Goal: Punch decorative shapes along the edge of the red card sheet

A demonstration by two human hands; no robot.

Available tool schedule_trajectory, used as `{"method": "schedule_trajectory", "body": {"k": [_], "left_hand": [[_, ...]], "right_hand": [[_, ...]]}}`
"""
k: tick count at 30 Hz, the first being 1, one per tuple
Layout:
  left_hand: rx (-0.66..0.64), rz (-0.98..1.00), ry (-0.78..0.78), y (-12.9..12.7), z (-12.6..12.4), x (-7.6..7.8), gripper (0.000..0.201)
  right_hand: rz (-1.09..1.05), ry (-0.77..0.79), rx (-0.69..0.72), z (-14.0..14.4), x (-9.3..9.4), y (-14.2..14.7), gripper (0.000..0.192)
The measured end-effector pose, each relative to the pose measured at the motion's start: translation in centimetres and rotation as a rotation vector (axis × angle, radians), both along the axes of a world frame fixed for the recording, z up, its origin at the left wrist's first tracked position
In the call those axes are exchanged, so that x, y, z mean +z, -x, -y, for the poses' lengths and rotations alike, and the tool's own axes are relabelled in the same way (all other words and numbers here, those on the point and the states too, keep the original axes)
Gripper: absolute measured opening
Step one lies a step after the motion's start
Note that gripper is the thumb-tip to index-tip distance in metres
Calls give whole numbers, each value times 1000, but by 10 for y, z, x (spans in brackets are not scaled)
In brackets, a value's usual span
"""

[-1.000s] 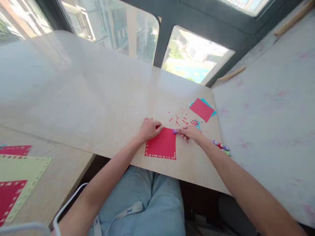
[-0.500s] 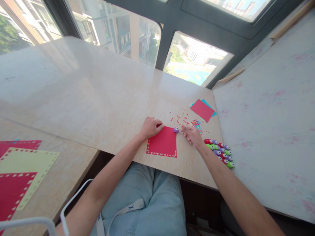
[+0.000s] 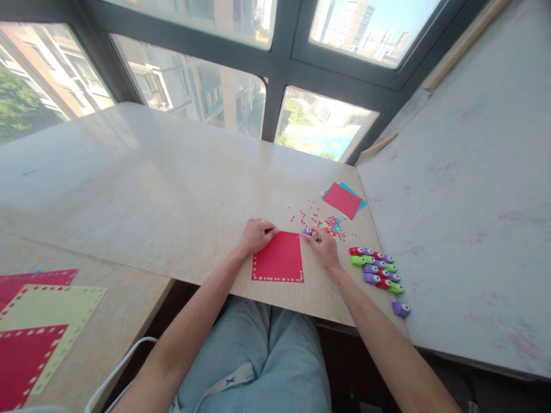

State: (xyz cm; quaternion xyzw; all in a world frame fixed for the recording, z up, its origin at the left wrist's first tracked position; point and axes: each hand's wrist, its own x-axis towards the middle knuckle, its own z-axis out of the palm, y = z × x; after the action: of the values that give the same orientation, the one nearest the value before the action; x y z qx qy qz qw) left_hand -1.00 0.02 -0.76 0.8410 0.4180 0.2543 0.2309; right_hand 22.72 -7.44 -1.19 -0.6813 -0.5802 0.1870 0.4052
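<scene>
A square sheet of red paper (image 3: pixel 278 257) lies before me, with small punched holes along its left and bottom edges and one near its top right corner. My left hand (image 3: pixel 257 235) is closed on the sheet's top left part, thumb and fingers at the edge. Just off the top right corner, my right hand (image 3: pixel 322 245) is closed around a small purple craft punch (image 3: pixel 307 232). Past the right hand lie scattered red and blue punched paper bits (image 3: pixel 334 225).
Several red, green and purple craft punches (image 3: pixel 375 268) stand in rows by the right wall, with a lone purple one (image 3: pixel 401 310) nearer me. Behind the bits sits a stack of coloured paper (image 3: pixel 343 199). Punched sheets (image 3: pixel 64 304) lie at the left. Windows line the back.
My right hand has closed around the purple punch, which was standing at the sheet's top right corner, and a hole now shows there. My left hand stays on the sheet. The view has tilted up.
</scene>
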Motion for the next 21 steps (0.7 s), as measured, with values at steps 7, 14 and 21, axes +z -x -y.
{"method": "schedule_trajectory", "body": {"k": [7,14,21], "left_hand": [[10,15,-8,1,1,-1,27],[16,-14,-7,0,2,1,27],[31,-37,-53,-2,6,2,18]], "right_hand": [[-191,-80,-129,3,-8,0,45],[-189,-158,-235,8,-2,5,52],[-135,-190,-227,12,4,23,51]]}}
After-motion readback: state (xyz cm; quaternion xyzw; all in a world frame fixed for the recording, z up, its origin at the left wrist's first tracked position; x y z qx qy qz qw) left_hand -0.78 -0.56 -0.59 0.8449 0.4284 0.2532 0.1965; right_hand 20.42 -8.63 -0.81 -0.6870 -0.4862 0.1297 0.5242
